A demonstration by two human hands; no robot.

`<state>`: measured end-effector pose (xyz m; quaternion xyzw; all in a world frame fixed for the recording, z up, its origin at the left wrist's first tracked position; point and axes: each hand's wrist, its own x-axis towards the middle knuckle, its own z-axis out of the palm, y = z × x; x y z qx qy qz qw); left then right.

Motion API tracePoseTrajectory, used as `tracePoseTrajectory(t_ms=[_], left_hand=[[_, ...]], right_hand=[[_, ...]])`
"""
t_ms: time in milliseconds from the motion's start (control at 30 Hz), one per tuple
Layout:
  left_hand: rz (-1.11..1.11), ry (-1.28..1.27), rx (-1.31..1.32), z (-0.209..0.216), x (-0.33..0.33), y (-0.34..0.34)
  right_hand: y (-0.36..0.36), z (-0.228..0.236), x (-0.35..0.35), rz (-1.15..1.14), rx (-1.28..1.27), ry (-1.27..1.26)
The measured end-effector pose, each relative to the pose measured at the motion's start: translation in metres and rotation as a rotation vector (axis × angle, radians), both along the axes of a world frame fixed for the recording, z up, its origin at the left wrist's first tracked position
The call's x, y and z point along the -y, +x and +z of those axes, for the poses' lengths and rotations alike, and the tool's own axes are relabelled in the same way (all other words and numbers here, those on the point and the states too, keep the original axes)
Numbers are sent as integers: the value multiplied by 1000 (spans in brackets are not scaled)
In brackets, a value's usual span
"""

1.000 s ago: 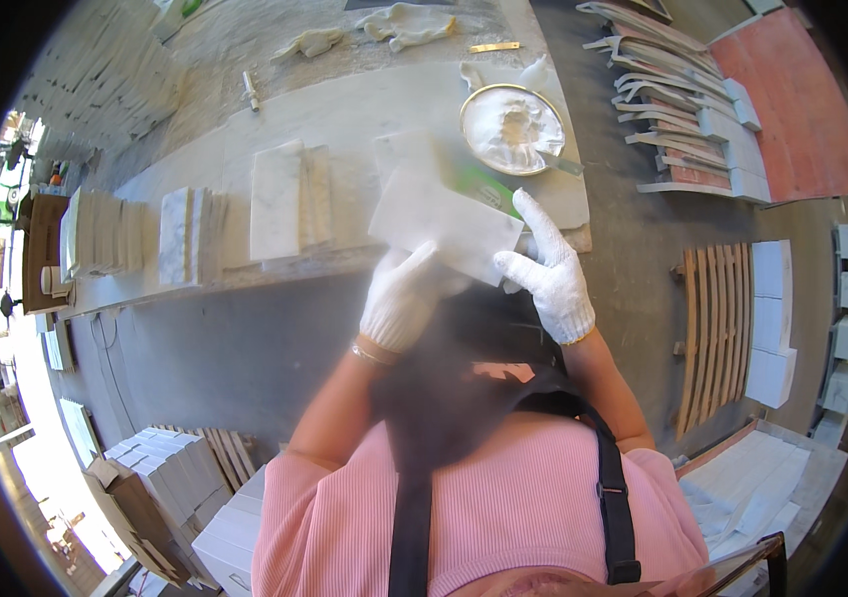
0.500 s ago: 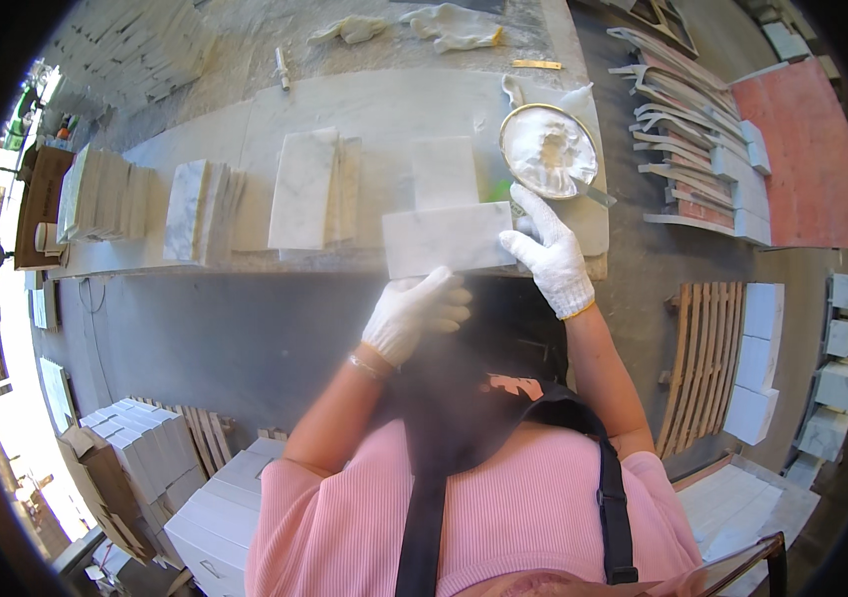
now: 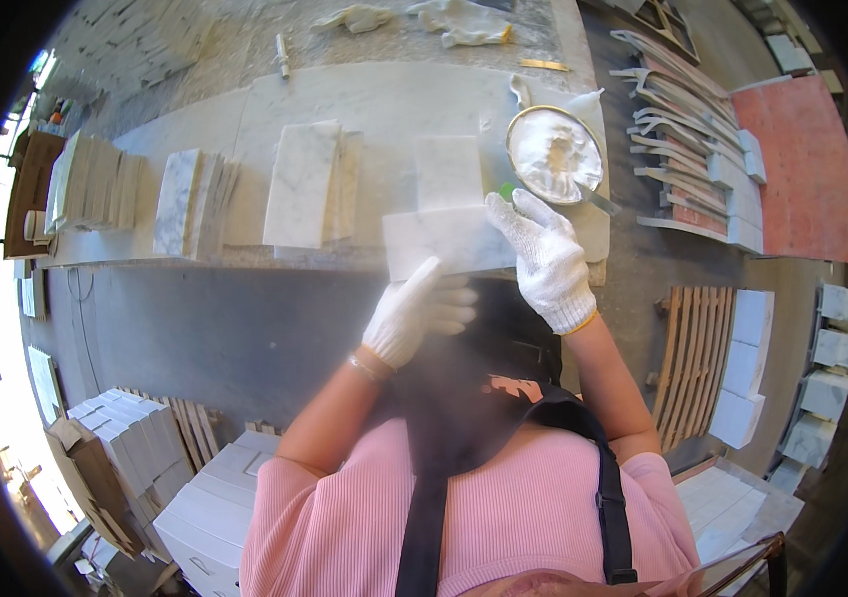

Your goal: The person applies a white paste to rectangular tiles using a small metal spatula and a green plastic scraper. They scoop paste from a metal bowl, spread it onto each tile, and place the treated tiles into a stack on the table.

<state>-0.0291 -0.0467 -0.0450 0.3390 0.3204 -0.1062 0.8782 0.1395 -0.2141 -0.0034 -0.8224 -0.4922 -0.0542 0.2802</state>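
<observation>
My left hand [image 3: 419, 310], in a white knit glove, is at the near edge of a pale marble tile [image 3: 444, 239]. Its thumb lies over that edge while the other fingers stretch out below it. My right hand [image 3: 546, 261], gloved alike, is beside the tile's right end with fingers extended. A small green thing [image 3: 506, 190] shows at its fingertips; whether they touch it is unclear. Beyond the tile lies another pale tile [image 3: 449, 169]. A round bowl [image 3: 555, 154] of white paste stands just past my right hand, a flat tool [image 3: 598, 199] at its rim.
Leaning marble tiles [image 3: 302, 184] and further stacks [image 3: 185, 204] line the bench's left. At the back lie loose gloves [image 3: 459, 22] and a whitish stick [image 3: 282, 57]. Right of the bench are curved strips [image 3: 687, 149] and a wooden pallet [image 3: 694, 368]. White boxes [image 3: 210, 507] stand lower left.
My right thumb has come off the tile's right end, and that hand has shifted slightly toward me. My left thumb has moved farther onto the tile as its fingers straightened. The view shifted slightly.
</observation>
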Motion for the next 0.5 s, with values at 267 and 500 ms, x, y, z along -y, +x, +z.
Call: tracePoseTrajectory(t_ms=[267,500], left_hand=[[27,-34,11,-1,1,0],[29,-65,25,-3,1,-1]], right_hand=[[-17,9,16,117,-48,-14],[5,-10,19,-48,27,-47]])
